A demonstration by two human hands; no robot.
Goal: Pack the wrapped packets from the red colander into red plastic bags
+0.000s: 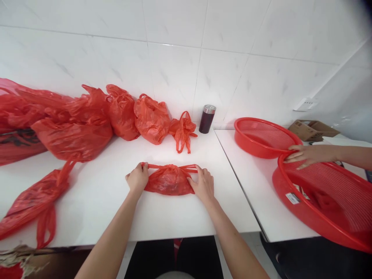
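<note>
Pinching one narrow red plastic strap point(154, 166), the left hand point(138, 177) is holding it outstretched while the right hand point(204, 182) is gripping the opposite strap point(187, 167); between both hands, a small translucent red plastic bag point(169, 183) is lying — gentle, even tension is probably sparing the film.

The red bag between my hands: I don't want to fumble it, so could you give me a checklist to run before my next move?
1. Left hand gripping the red bag: ok, it pinches a handle at the bag's left end.
2. Right hand gripping: ok, it holds the handle at the right end.
3. Handles knotted together: not ok, they are drawn out to opposite sides.
4. Contents secure: cannot tell, the plastic hides them.
5. Dark tumbler out of the way: ok, upright near the wall, apart from the bag.
6. Co-worker's hand away: ok, over at the red baskets.
</note>
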